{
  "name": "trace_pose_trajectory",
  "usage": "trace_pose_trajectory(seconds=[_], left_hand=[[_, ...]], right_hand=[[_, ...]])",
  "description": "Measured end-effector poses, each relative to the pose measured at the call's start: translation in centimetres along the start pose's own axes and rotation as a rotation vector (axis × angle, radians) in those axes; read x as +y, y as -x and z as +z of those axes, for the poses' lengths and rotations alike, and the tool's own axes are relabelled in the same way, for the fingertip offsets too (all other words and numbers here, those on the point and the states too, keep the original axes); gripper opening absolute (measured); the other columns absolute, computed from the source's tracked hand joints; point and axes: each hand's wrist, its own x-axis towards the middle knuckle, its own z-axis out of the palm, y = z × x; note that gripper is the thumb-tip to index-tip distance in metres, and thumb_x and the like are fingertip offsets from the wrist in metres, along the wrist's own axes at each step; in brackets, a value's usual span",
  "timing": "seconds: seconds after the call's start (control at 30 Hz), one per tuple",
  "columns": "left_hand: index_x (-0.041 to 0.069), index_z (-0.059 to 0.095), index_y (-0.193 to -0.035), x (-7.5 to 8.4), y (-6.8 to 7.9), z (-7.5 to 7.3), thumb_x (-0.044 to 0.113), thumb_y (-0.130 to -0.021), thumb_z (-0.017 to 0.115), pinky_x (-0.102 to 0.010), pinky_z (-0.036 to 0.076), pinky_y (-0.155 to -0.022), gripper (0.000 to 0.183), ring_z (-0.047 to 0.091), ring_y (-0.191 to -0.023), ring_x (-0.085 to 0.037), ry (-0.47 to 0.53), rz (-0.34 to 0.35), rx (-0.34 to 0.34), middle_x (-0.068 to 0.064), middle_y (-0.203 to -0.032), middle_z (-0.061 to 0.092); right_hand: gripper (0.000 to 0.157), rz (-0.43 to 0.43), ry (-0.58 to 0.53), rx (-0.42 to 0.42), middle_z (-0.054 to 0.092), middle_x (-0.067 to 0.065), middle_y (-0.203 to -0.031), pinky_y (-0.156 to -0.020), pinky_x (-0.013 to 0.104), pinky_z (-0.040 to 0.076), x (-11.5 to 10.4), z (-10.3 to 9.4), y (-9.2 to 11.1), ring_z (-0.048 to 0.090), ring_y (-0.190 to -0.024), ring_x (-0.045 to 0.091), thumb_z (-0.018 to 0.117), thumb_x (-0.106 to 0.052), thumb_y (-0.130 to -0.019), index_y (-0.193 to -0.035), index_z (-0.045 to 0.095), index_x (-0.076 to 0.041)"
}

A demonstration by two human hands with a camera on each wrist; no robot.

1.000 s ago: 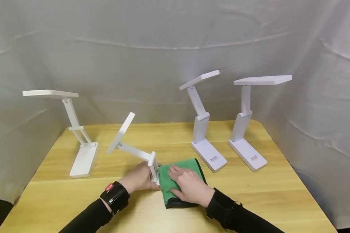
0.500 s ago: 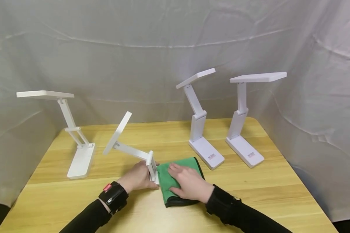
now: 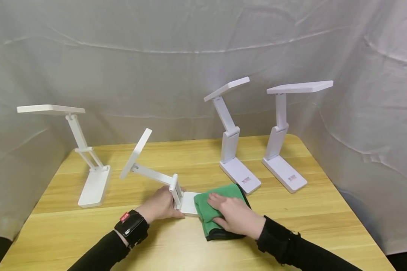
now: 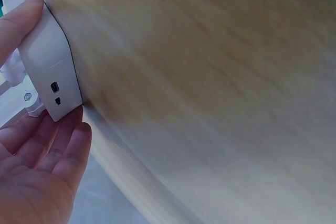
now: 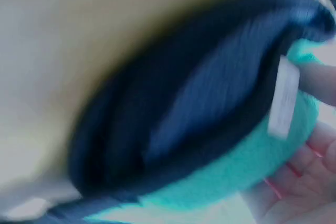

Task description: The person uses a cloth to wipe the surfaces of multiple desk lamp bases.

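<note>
Left hand [image 3: 161,204] grips the folding desk lamp [image 3: 155,175] base; right hand [image 3: 236,215] grasps green cloth [image 3: 204,206] over its right end, tabletop [image 3: 186,250] stretching near.

The person is wearing black sleeves [image 3: 100,251]. Just behind the left hand [image 3: 160,205], a partly glossy black strap [image 3: 133,230] is bearing a red tag [image 3: 124,217] with pale marks; well right of that hand, a thick black cuff [image 3: 273,241] is showing.
</note>
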Motion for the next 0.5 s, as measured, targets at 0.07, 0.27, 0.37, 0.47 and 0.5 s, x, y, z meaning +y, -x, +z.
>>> trace_pose_trajectory(seconds=[0.07,0.27,0.37,0.47,0.5], left_hand=[[-0.003,0.057,-0.114,0.0,0.0,-0.1,0.020,-0.054,0.089,-0.036,0.053,-0.085,0.072,0.062,-0.094,-0.024,0.003,-0.009,-0.003,-0.014,-0.107,0.064],[0.005,0.059,-0.112,0.0,-0.1,-0.2,0.028,-0.058,0.087,-0.033,0.053,-0.084,0.065,0.062,-0.091,-0.018,-0.025,0.012,0.012,-0.007,-0.103,0.065],[0.010,0.061,-0.111,0.1,0.0,-0.2,0.032,-0.061,0.086,-0.032,0.053,-0.083,0.060,0.062,-0.089,-0.015,-0.041,0.022,0.016,-0.001,-0.100,0.066],[0.006,0.061,-0.112,0.1,0.0,-0.1,0.030,-0.060,0.086,-0.032,0.053,-0.083,0.063,0.062,-0.091,-0.017,-0.042,0.032,0.020,-0.005,-0.104,0.066],[0.004,0.061,-0.112,0.2,0.0,-0.1,0.029,-0.059,0.087,-0.033,0.053,-0.083,0.064,0.062,-0.092,-0.019,-0.039,0.037,0.021,-0.008,-0.105,0.066]], right_hand=[[0.058,0.042,0.025,-0.023,0.050,0.019,-0.137,-0.093,0.043,0.048,-0.2,-0.3,-0.9,0.046,-0.126,0.028,0.067,-0.033,-0.087,-0.133,0.051,-0.002],[0.062,0.005,0.155,-0.008,0.052,0.021,-0.134,-0.098,0.042,0.045,-1.9,0.3,-4.0,0.047,-0.126,0.030,0.065,-0.040,-0.086,-0.129,0.053,0.003],[0.061,-0.053,0.187,0.025,0.051,0.020,-0.135,-0.101,0.040,0.043,-2.1,0.8,-3.8,0.045,-0.127,0.030,0.064,-0.037,-0.088,-0.130,0.051,0.004],[0.057,-0.111,0.125,0.030,0.049,0.017,-0.138,-0.103,0.039,0.041,-1.5,1.0,-2.5,0.043,-0.129,0.027,0.065,-0.030,-0.088,-0.134,0.050,0.000],[0.056,-0.127,0.085,0.024,0.047,0.016,-0.139,-0.103,0.040,0.040,-1.2,0.9,-2.0,0.042,-0.130,0.026,0.066,-0.027,-0.087,-0.134,0.050,-0.002]])
